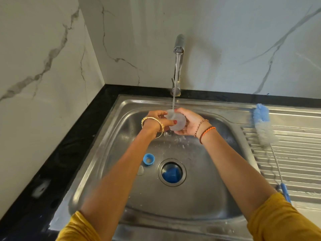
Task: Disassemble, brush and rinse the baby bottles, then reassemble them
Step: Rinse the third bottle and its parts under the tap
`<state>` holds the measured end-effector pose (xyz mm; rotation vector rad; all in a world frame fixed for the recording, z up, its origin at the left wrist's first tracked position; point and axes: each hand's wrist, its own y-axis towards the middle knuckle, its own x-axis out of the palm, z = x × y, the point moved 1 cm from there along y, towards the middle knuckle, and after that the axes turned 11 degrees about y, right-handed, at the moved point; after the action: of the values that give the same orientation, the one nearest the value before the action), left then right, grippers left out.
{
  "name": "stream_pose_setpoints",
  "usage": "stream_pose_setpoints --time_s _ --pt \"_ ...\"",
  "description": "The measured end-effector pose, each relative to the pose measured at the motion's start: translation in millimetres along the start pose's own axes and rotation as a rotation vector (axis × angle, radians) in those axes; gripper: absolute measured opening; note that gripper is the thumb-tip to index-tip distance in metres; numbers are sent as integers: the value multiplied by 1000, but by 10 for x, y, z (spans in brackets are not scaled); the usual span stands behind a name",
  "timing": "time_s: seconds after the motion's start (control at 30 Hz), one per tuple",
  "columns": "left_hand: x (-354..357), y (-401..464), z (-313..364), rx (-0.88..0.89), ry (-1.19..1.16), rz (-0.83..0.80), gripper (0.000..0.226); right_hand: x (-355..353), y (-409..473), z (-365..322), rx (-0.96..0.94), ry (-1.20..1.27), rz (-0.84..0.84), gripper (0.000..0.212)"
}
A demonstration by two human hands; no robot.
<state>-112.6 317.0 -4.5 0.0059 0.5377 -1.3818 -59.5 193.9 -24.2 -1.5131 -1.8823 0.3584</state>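
Note:
A clear baby bottle body point(176, 121) is held over the steel sink point(205, 197) under the running tap point(178, 47), and water pours into its open mouth. My left hand point(159, 120) grips its left side, thumb across the front. My right hand point(188, 121) cups its right side and bottom. A blue screw ring point(148, 159) lies on the sink floor at the left. Just below the ring lies a small clear part point(140, 170), its kind unclear. A blue cap point(171, 175) sits in the drain.
A bottle brush point(264, 126) with blue and white bristles and a blue handle lies on the ribbed drainboard point(295, 153) at the right. Black counter point(69, 153) borders the sink on the left and back. Marble walls meet in the corner behind.

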Motion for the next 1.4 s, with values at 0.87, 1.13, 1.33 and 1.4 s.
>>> stream_pose_setpoints --time_s 0.87,1.13,1.33,1.4 --pt "404 -114 -751 -137 301 -181 15 -488 -395 451 -566 -1159 459 71" --pt "607 -234 -483 -31 274 -159 20 -689 -700 506 -539 -816 601 66" --pt "954 -373 -167 -36 -52 -55 19 -1003 -1017 536 -367 383 371 20" --pt "1143 -436 10 -19 -132 -26 17 -1161 -1177 400 -416 567 332 17"
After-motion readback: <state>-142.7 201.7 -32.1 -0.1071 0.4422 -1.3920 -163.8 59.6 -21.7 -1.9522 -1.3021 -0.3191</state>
